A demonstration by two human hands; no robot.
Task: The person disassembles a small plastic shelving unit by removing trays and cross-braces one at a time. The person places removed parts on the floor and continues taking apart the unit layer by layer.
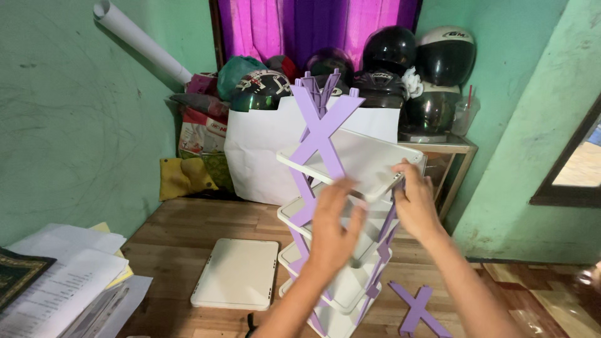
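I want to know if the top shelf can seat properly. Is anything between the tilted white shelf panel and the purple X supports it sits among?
Nothing visible blocks it. The top shelf panel lies tilted against the purple X support, with the right hand at its right edge and the left hand just below its front edge.

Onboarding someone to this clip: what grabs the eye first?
Dead centre, a tall white shelf rack with purple X-shaped side braces; the left hand and right hand are both at its tilted top tray. Behind it, dark helmets pile up against a bright magenta curtain. A spare white tray and loose purple brace lie on the wooden floor.
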